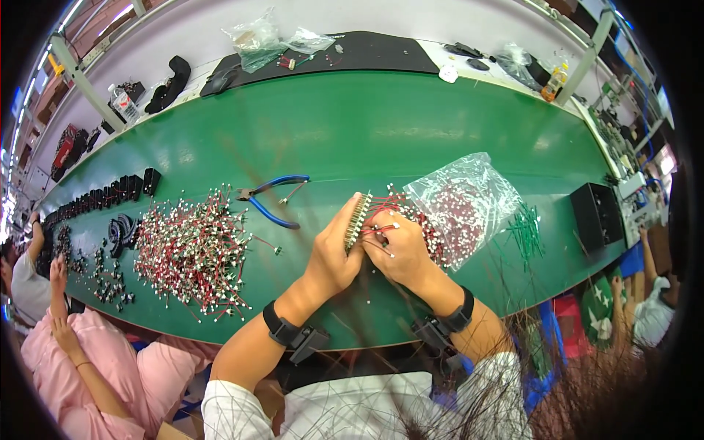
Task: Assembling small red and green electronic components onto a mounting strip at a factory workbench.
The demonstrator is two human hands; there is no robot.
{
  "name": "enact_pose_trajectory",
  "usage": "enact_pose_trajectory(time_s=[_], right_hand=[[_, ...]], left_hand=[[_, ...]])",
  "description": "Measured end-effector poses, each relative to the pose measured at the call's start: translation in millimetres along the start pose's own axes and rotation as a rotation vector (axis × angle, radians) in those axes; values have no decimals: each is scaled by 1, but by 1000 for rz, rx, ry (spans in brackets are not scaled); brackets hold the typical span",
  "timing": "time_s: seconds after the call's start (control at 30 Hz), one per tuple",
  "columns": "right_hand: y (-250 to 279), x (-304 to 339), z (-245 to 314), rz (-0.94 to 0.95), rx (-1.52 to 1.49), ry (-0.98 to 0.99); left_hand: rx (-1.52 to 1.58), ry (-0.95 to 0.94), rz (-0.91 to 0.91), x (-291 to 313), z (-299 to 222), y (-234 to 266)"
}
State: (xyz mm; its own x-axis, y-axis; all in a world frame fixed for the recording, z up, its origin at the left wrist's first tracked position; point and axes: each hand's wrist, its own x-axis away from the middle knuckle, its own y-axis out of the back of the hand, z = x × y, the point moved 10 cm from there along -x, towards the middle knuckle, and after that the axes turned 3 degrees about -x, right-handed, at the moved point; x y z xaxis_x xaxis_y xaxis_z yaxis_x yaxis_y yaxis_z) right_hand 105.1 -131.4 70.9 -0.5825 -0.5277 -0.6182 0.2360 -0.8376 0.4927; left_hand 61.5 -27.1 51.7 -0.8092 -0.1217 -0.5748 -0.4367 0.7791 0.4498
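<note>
Fingers closed, my left hand [331, 253] grips a stacked row of small connector boards [357, 221] upright, pale pins along its edge. Red wires run from the row toward my right hand [403, 251]. That hand is pinched on several red wires with white plugs [383, 232], close beside the row. Just right of it, more red wires with white plugs spill from under a clear plastic bag [469, 198]. Left of my hands lies a big pile of red-wired connectors [192, 253]. Blue-handled pliers [273, 216] rest between that pile and my left hand.
Green thin strips [525, 233] and a black open box [595, 213] are on the right of the green table [352, 139]. Black housings [95, 199] line the far left, where a co-worker in pink [95, 367] sits. A black mat [374, 55] lies along the back.
</note>
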Motion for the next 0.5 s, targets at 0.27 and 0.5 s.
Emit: enact_pose_trajectory(time_s=[0.27,0.5], right_hand=[[5,-1,2,-52,-26,19],[5,0,4,-39,-13,40]], left_hand=[[92,108,37,2,8,-3],[151,179,116,2,8,-8]])
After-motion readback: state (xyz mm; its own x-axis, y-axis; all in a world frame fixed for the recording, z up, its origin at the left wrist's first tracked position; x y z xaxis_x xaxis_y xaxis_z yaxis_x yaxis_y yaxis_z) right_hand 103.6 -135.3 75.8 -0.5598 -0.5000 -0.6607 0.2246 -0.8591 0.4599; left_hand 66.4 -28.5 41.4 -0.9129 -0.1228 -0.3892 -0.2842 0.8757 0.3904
